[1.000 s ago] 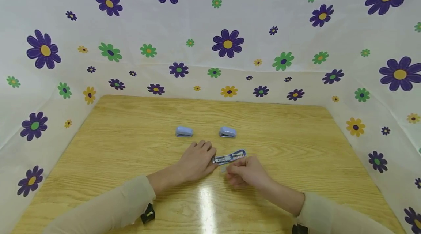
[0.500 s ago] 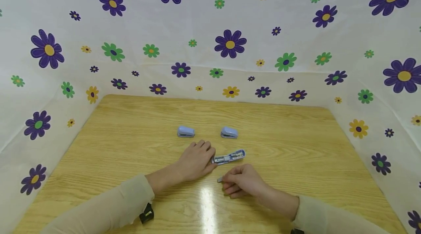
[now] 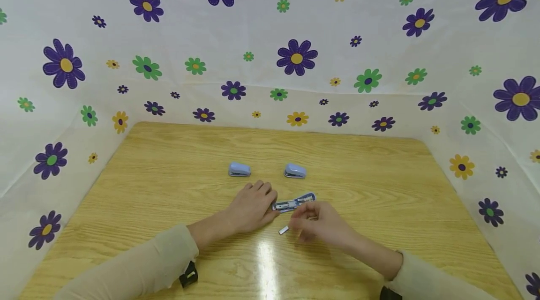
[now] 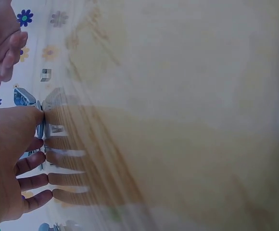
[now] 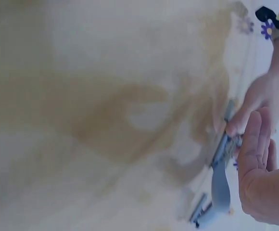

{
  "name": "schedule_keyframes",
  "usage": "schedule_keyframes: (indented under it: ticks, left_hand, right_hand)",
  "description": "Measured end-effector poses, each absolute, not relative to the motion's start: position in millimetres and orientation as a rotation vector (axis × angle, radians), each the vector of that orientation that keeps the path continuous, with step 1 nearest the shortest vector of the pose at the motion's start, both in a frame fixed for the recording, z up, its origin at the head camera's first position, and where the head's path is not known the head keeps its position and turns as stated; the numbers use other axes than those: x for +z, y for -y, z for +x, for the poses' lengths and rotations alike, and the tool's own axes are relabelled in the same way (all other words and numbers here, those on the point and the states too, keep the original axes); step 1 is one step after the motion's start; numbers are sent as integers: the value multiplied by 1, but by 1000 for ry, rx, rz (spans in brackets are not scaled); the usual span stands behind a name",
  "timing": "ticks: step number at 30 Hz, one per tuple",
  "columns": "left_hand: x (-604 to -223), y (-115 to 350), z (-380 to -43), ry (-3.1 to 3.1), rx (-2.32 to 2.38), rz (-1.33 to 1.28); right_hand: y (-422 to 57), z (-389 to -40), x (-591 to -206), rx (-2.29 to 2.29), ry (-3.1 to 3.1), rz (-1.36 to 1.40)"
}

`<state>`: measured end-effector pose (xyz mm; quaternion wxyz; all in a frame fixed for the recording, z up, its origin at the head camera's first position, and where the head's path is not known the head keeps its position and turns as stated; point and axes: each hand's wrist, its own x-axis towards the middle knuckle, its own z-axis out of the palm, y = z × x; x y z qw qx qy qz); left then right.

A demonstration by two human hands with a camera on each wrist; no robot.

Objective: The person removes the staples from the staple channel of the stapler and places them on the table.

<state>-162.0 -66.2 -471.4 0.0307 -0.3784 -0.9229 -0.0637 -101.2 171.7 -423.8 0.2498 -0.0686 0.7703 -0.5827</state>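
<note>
A light blue stapler [image 3: 291,204], opened out flat with its metal inside showing, lies on the wooden table. My left hand [image 3: 252,207] holds its left end, fingers beyond and thumb on the near side. In the left wrist view the stapler [image 4: 24,97] shows past the thumb, with the fingertips down on the table. A short strip of staples [image 3: 284,230] lies on the table in front of the stapler. Just right of it hovers my right hand [image 3: 322,222], overlapping the stapler's near edge. In the right wrist view its fingers are extended, thumb apart, and hold nothing visible.
Two closed light blue staplers stand farther back, one on the left [image 3: 239,169] and one on the right [image 3: 295,171]. A white flowered cloth [image 3: 253,18] walls the table [image 3: 168,150] at the back and both sides.
The right hand has let go of the staple strip, which now lies on the table, and has moved up and right toward the stapler. The left hand has kept its hold on the stapler.
</note>
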Motion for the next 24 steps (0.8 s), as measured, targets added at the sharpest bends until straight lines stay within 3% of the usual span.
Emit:
schedule_keyframes:
  ticks: [16, 24]
  left_hand:
    - [-471, 66, -162, 2842, -162, -1175]
    - [-470, 65, -163, 2839, -130, -1181]
  right_hand:
    - [-200, -159, -403, -1001, -2794, -972]
    - [-206, -193, -409, -629, -2980, -1127]
